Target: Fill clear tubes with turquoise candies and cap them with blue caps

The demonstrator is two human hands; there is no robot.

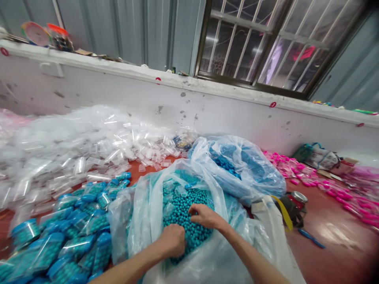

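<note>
A large clear plastic bag (pixel 142 221) stands open before me, filled with small teal beads (pixel 192 201). My left hand (pixel 174 240) is closed in a fist over the near left part of the beads; whatever it holds is hidden. Just beyond it, to the right, my right hand (pixel 203 215) hovers over or touches the beads with its fingers curled in. I cannot make out anything between them. A clear plastic piece (pixel 181 191) and a little blue lid (pixel 188 186) lie on the beads behind my hands.
Blue-lidded jars of teal beads (pixel 71 232) are heaped at left, beneath a big pile of clear empty containers (pixel 83 146). Behind the bag sits another bag (pixel 254 173) of blue lids. Pink pieces (pixel 319 185), a metal-lidded jar (pixel 298 198) and a blue tool (pixel 311 238) lie at right.
</note>
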